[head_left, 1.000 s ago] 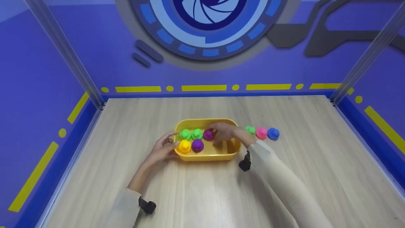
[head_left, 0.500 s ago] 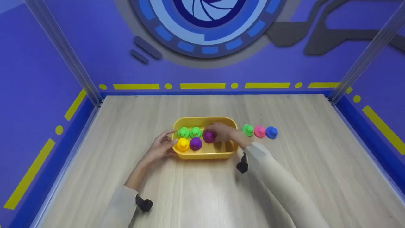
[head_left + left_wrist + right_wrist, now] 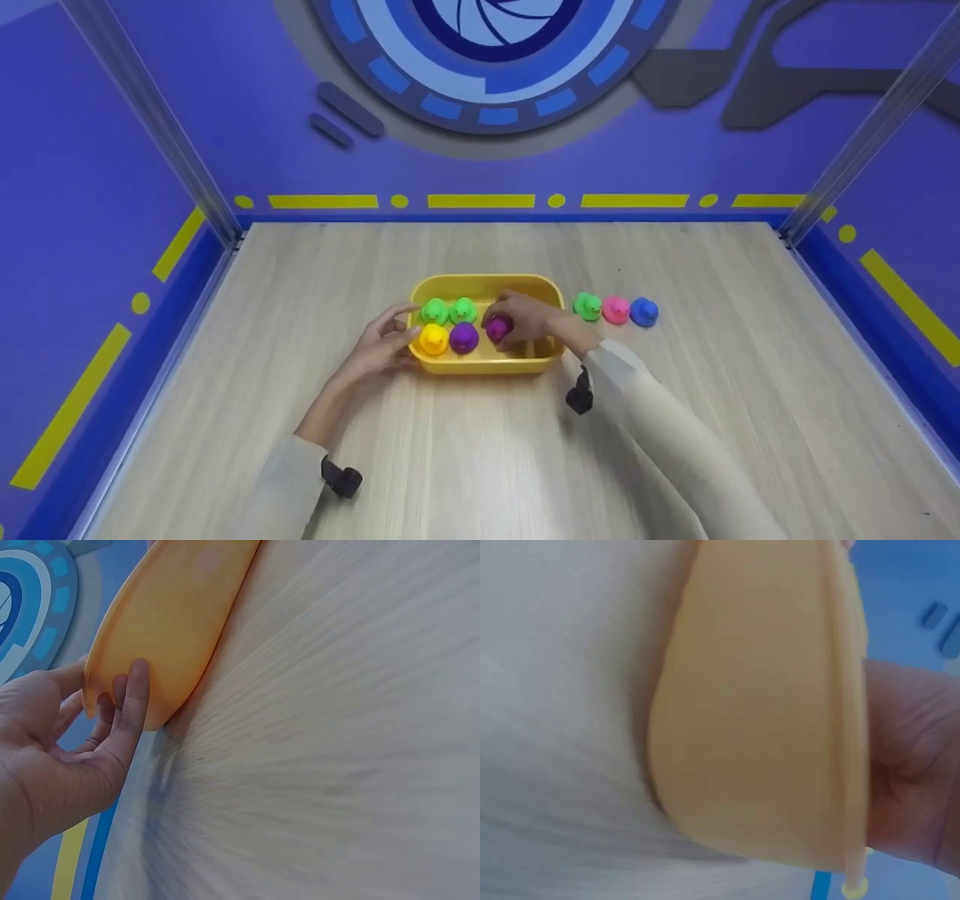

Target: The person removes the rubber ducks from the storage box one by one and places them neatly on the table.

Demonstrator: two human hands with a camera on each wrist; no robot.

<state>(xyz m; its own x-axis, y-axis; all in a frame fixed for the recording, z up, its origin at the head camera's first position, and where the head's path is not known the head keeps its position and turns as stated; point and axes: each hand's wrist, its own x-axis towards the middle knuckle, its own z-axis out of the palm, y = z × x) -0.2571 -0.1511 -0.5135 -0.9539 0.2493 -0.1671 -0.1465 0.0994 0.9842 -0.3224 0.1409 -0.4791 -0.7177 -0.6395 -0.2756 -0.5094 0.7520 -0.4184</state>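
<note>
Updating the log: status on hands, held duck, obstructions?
Left hand holds yellow tub's left end. Right hand inside tub, gripping purple duck. Second purple duck close on its left; nothing visibly blocking.

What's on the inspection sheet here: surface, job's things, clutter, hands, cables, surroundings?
Surface: wood-grain tabletop, few dark specks.
Job's things: yellow tub holding two green ducks, yellow duck, purple duck, second purple duck; third green duck, pink duck, blue duck in a row right of it.
Clutter: nothing seen.
Left hand: grips the tub's left end.
Right hand: pinches the second purple duck inside the tub.
Cables: nothing seen.
Surroundings: blue-purple printed walls, metal corner posts.
</note>
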